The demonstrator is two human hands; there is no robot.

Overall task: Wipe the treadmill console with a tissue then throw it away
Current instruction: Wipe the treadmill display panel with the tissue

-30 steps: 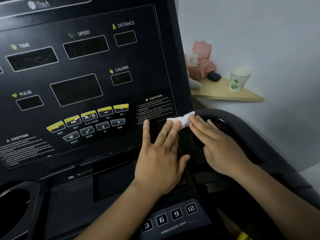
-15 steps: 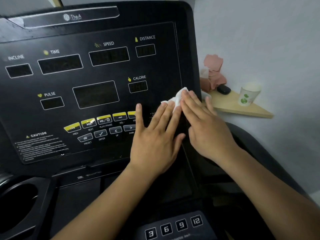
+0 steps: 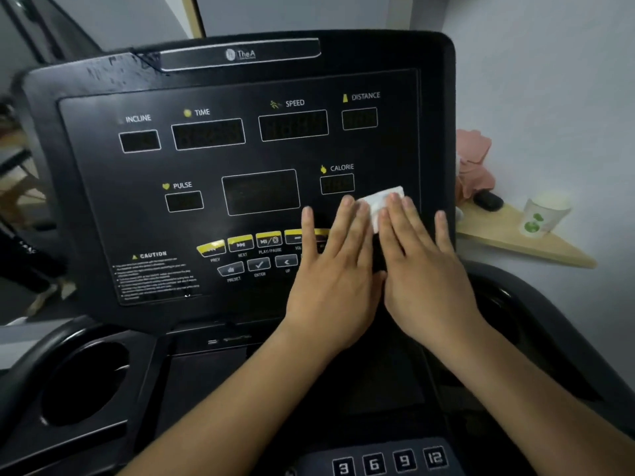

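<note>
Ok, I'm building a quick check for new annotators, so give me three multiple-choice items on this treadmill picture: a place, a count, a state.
1. Where is the tissue?
A. on the console, just below and right of the CALORIE window
B. in the left cup holder
C. on the wooden shelf

2. How many numbered buttons show at the bottom edge?
A. two
B. four
C. six

3. How do the left hand and right hand meet the tissue?
A. straight fingers laid on it
B. one fist crumpled round it
C. neither touches it

Answers:
1 A: the white sheet lies by that window.
2 B: they read 3, 6, 9, 12.
3 A: both hands lie flat on it.
</note>
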